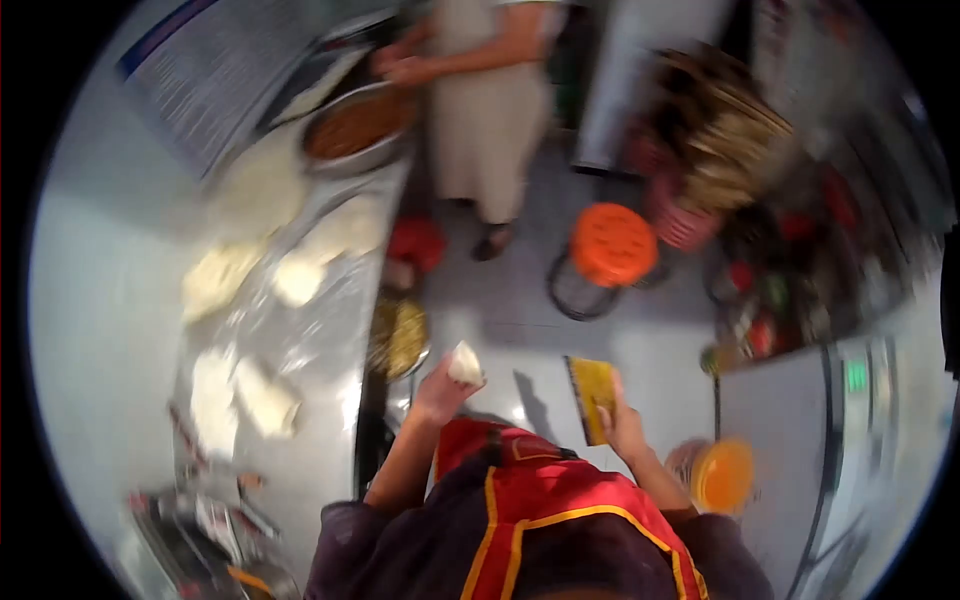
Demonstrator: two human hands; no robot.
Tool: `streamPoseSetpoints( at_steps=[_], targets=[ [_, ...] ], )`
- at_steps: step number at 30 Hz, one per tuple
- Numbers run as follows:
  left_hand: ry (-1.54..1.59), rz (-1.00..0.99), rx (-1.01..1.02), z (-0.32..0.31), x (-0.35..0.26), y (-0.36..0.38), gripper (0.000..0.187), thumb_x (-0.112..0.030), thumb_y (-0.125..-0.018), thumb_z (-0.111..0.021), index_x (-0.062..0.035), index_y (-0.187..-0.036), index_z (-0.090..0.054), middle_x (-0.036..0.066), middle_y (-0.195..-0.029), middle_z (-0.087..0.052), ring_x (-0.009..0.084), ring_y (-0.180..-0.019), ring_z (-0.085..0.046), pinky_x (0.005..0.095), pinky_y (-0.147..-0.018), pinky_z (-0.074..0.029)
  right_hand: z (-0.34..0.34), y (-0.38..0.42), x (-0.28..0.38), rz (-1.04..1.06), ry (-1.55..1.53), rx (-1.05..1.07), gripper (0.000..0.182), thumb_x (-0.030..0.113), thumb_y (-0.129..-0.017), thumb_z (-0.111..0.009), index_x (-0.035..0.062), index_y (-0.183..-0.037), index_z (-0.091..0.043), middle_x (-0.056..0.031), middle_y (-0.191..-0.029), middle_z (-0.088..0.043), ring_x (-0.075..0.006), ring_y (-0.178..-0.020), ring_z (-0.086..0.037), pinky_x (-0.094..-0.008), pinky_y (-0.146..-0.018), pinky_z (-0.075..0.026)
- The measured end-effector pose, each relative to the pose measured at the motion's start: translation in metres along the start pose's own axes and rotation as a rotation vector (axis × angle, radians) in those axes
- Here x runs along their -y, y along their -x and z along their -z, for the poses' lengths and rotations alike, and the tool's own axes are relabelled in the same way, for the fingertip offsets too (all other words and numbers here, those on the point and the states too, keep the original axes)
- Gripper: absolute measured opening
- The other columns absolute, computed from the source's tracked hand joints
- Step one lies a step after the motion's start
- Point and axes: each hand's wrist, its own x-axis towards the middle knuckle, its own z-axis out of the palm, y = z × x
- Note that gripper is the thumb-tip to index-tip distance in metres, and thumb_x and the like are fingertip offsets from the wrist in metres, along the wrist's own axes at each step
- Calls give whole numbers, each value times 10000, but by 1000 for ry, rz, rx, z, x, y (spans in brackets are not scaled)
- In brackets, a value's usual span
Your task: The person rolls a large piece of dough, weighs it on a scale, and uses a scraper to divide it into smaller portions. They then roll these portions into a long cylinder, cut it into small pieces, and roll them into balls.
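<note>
My left hand is closed around a small lump of pale dough, held beside the metal table's edge. In my right hand is a flat yellow rectangular thing with a dark strip along one edge; its exact kind is blurred. Both hands are up in front of my red apron, well apart. On the metal table to my left lie two long pieces of dough, a smaller lump and larger pale dough sheets.
A person in a light apron stands ahead beside a bowl of reddish-brown filling. A bowl of yellowish food sits low by the table. An orange stool and an orange-lidded bucket stand on the floor.
</note>
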Motion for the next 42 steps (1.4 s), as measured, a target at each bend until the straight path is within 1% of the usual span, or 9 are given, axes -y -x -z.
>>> streamPoseSetpoints(
  at_steps=[5, 9, 16, 23, 26, 30, 35, 39, 42],
  targets=[
    [-144, 308, 57, -100, 66, -93, 342, -238, -1014, -423, -22, -1275, -478, 136, -1183, -590, 285, -1074, -587, 470, -937, -485, 45, 24, -52, -316, -49, -105, 802, 173, -902, -564, 192, -1514, -47, -296, -954, -630, -481, -799, -611, -526, -727, -505],
    [-530, 443, 449, -189, 136, -113, 291, -144, -987, -473, 7, -1236, -485, 139, -1152, -594, 265, -1006, -625, 416, -876, -533, 52, 114, -93, -479, -24, -412, 812, 178, -892, -561, 162, -1514, -39, -295, -920, -634, -481, -779, -611, -539, -730, -496],
    [-1329, 377, 750, -370, 382, -155, 378, -141, -909, -611, 19, -1240, -524, 85, -1062, -628, 143, -936, -608, 284, -765, -507, 55, 244, -250, -892, -248, -744, 799, 142, -875, -564, 125, -1512, -82, -300, -937, -633, -488, -810, -608, -516, -745, -494],
    [-1347, 218, 1167, -565, 565, -209, 315, -114, -870, -654, -46, -1174, -608, 19, -999, -634, 97, -864, -578, 242, -730, -464, 28, 265, -296, -1213, -443, -1096, 775, 62, -870, -527, 135, -1517, -106, -302, -1109, -595, -466, -972, -593, -465, -832, -482],
    [-1310, -2, 1429, -664, 663, -213, 304, -136, -845, -635, -15, -1124, -624, 54, -965, -648, 125, -861, -591, 273, -755, -481, 30, 271, -321, -1335, -338, -1234, 793, 36, -867, -524, 153, -1520, -89, -294, -1061, -614, -468, -895, -607, -478, -773, -490],
    [-1463, -810, 1666, -774, 764, -237, 314, -118, -836, -586, -43, -1140, -608, 221, -1096, -626, 389, -1034, -589, 419, -892, -469, 85, 242, -339, -1496, -435, -1314, 797, 13, -866, -517, 165, -1521, -89, -286, -1045, -627, -468, -868, -613, -481, -758, -492],
    [-1643, -1033, 1807, -857, 853, -258, 396, -144, -882, -550, -66, -1270, -540, 193, -1316, -517, 355, -1207, -494, 423, -1003, -404, 135, 207, -362, -1461, -429, -1509, 769, -32, -863, -474, 136, -1522, -115, -267, -1311, -512, -395, -1170, -545, -402, -972, -438],
    [-1854, -1235, 1893, -845, 915, -284, 639, -383, -945, -471, -18, -1444, -311, 178, -1537, -233, 323, -1442, -153, 512, -1155, -96, 132, 198, -373, -1416, -349, -1591, 740, -32, -871, -463, 110, -1518, -133, -256, -1418, -410, -349, -1288, -457, -388, -1051, -372],
    [-1668, -1392, 1850, -824, 908, -304, 653, -405, -925, -483, -10, -1424, -339, 220, -1513, -255, 354, -1416, -218, 521, -1146, -132, 89, 179, -377, -1500, -546, -1605, 745, -33, -866, -473, 106, -1517, -138, -238, -1442, -387, -355, -1305, -433, -385, -1067, -351]
  ],
)
